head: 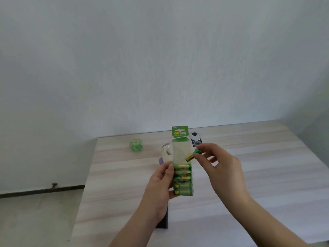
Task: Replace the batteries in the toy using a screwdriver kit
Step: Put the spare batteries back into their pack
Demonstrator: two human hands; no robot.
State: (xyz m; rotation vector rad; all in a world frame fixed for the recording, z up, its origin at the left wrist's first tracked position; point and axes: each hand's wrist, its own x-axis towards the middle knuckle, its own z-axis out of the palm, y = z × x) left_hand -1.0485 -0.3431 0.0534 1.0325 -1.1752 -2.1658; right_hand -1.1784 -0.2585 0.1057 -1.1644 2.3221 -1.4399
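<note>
My left hand (pixel 160 180) holds a green battery pack (pixel 182 177) upright above the table, gripping its left edge. Several green and gold batteries fill its lower half; the clear upper part is empty. My right hand (pixel 219 164) pinches a single green and gold battery (pixel 193 155) just to the right of the pack's empty part. A white and purple toy (pixel 164 154) lies on the table behind the pack, mostly hidden by it. A dark flat case (pixel 164 221), mostly covered by my left forearm, sits below my left wrist.
A small green cube-shaped object (pixel 136 145) rests at the far left of the wooden table (pixel 267 166). A black and white card reading 100% (pixel 196 139) sits behind the pack. The table's left edge drops to a grey floor (pixel 35 220); a pale wall stands behind.
</note>
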